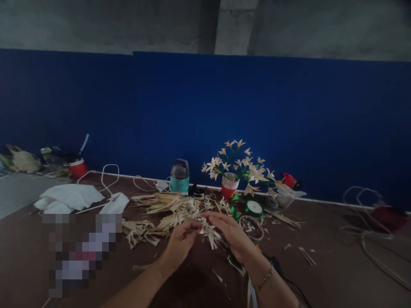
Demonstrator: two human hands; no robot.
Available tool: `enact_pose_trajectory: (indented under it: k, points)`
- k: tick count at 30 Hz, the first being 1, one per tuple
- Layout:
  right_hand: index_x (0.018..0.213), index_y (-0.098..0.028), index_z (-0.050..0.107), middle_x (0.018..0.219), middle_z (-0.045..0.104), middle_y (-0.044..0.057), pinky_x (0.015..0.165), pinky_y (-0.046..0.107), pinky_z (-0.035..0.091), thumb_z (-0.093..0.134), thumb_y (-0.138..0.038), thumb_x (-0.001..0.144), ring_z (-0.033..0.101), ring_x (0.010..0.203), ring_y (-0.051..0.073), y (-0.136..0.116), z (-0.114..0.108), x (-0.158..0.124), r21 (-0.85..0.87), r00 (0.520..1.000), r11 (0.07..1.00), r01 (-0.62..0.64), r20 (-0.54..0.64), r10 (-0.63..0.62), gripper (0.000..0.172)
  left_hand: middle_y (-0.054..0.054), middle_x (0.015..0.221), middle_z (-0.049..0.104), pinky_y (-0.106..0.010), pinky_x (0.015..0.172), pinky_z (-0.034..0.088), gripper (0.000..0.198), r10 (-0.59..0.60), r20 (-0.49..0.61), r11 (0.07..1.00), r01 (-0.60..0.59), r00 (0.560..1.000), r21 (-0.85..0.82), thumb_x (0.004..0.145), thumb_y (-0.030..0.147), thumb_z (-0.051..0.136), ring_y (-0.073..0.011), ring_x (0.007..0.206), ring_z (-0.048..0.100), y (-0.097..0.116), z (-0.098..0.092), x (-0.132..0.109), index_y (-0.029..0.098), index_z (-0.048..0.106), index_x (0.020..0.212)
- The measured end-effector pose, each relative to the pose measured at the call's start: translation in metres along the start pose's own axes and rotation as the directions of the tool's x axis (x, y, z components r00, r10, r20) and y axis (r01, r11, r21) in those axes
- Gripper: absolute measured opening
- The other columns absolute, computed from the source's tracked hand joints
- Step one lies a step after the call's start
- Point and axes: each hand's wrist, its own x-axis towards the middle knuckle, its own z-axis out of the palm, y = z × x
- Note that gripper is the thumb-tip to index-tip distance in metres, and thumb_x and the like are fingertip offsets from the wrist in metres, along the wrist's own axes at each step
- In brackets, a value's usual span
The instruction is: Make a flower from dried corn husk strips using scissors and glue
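A pale corn husk flower [210, 234] with pointed petals is between my two hands above the brown table. My left hand [183, 241] pinches its left side between thumb and fingertips. From the right, my right hand [233, 235] curves over it, fingers together and fingertips at its top; the thumb is hidden. Dry corn husk strips [173, 205] lie in a heap just behind the hands. To the right of the heap are a roll of green ribbon [254, 207] and a pale ring-shaped roll of tape [260, 234].
Finished husk flowers [247, 162] on green stems stand in stacked red paper cups [229, 187]. Left of them is a teal bottle [180, 182]. White cloth or paper [72, 197] lies at the left, white cables [362, 214] at the right. A blue panel [205, 107] backs the table.
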Motion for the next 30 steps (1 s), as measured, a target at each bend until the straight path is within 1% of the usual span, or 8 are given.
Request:
enact_pose_trajectory:
  k: [3,5,8,12,16,21,25,30]
  points:
    - [0.083,-0.018,0.069,0.073,0.068,0.002,0.068,0.026,0.042,0.070,-0.034,0.062,0.059,0.069,0.015,0.001,-0.005,0.000,0.022,0.986,0.997,-0.077,0.153,0.072,0.026,-0.002,0.074,0.063,-0.024,0.062,0.042,0.021,-0.186,0.094,0.957,0.202,0.978,-0.207,0.066,0.035,0.069,-0.0131,0.065,0.054,0.002,0.003,-0.002,0.015,0.066,0.071]
    - [0.075,-0.017,0.068,0.072,0.066,0.001,0.068,0.024,0.041,0.072,-0.029,0.061,0.057,0.067,0.013,0.001,-0.008,0.000,0.002,0.985,0.999,-0.033,0.171,0.032,0.019,-0.002,0.072,0.063,-0.023,0.062,0.041,0.024,-0.249,0.120,0.927,0.273,0.961,-0.258,0.061,0.036,0.072,-0.0127,0.064,0.054,0.004,0.004,-0.002,0.014,0.066,0.069]
    - [0.063,-0.016,0.064,0.076,0.063,0.000,0.068,0.024,0.040,0.072,-0.028,0.060,0.055,0.070,0.013,-0.001,-0.008,0.000,-0.057,0.988,0.995,0.076,0.137,-0.068,0.014,-0.001,0.066,0.061,-0.022,0.060,0.040,0.026,-0.267,0.131,0.925,0.292,0.955,-0.244,0.059,0.037,0.074,-0.0119,0.062,0.051,0.006,0.003,-0.002,0.013,0.068,0.069]
    - [0.059,-0.017,0.060,0.081,0.062,0.001,0.069,0.025,0.039,0.068,-0.022,0.060,0.055,0.076,0.016,0.000,-0.007,0.003,-0.177,0.992,0.977,0.122,0.062,-0.113,0.010,-0.002,0.068,0.061,-0.022,0.060,0.040,0.019,-0.194,0.095,0.968,0.207,0.976,-0.143,0.058,0.029,0.074,-0.0130,0.064,0.052,0.004,0.001,-0.001,0.014,0.067,0.067]
    - [0.057,-0.017,0.059,0.077,0.062,0.002,0.068,0.025,0.038,0.062,-0.020,0.061,0.054,0.075,0.016,0.003,-0.009,0.006,-0.301,0.989,0.942,0.148,0.034,-0.145,0.007,-0.001,0.066,0.059,-0.022,0.064,0.040,0.003,-0.031,0.075,0.999,0.028,0.997,0.039,0.063,0.017,0.066,-0.0140,0.067,0.052,0.002,0.000,-0.001,0.015,0.067,0.064]
    - [0.055,-0.016,0.059,0.077,0.062,0.001,0.066,0.024,0.037,0.062,-0.020,0.060,0.053,0.073,0.015,-0.001,-0.010,0.004,-0.283,0.993,0.953,0.108,0.070,-0.091,0.007,-0.002,0.065,0.058,-0.024,0.068,0.039,0.008,0.134,0.086,0.980,-0.144,0.987,0.134,0.069,0.015,0.061,-0.0143,0.068,0.052,0.001,-0.001,-0.001,0.017,0.066,0.064]
    - [0.056,-0.016,0.061,0.075,0.063,0.001,0.066,0.024,0.037,0.065,-0.021,0.059,0.053,0.070,0.014,-0.003,-0.010,0.003,-0.190,0.992,0.979,0.074,0.111,-0.053,0.007,-0.002,0.068,0.058,-0.025,0.068,0.039,0.007,0.151,0.061,0.982,-0.157,0.987,0.104,0.070,0.016,0.062,-0.0147,0.069,0.053,-0.003,-0.003,-0.001,0.017,0.067,0.065]
    - [0.057,-0.016,0.062,0.067,0.061,-0.002,0.064,0.022,0.037,0.068,-0.021,0.058,0.051,0.064,0.011,0.002,-0.012,0.005,-0.096,0.994,0.994,0.044,0.108,-0.033,0.008,-0.002,0.067,0.057,-0.025,0.067,0.040,0.010,0.106,0.059,0.994,-0.106,0.993,0.002,0.069,0.023,0.066,-0.0145,0.069,0.052,-0.003,-0.002,-0.001,0.016,0.065,0.062]
